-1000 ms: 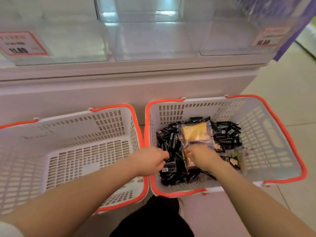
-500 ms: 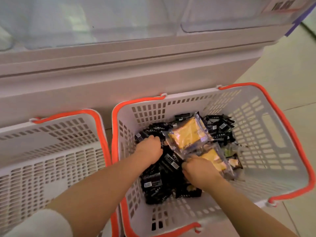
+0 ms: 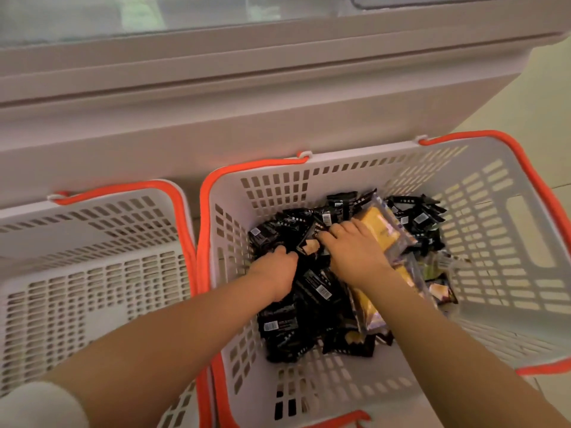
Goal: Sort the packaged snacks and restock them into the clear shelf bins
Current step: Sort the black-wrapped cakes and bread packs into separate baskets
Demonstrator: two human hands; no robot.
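A white slotted basket with an orange rim (image 3: 482, 230) holds a heap of several small black snack packets (image 3: 290, 332) and clear packs of yellow cake (image 3: 381, 225). My left hand (image 3: 273, 271) is down in the black packets at the heap's left, fingers curled into them. My right hand (image 3: 352, 245) lies flat on the heap's middle, fingertips spread over black packets, its back against a yellow cake pack. The clear shelf bins (image 3: 216, 13) run along the top edge, blurred.
A second white basket with an orange rim (image 3: 92, 273) stands to the left with nothing visible in it. The white shelf base (image 3: 247, 112) rises right behind both baskets. Pale floor tiles (image 3: 543, 97) show at the right.
The view has dipped closer to the right basket. My right hand has moved from the yellow packs left and forward onto the black packets. My left hand has dug deeper into the heap's left side.
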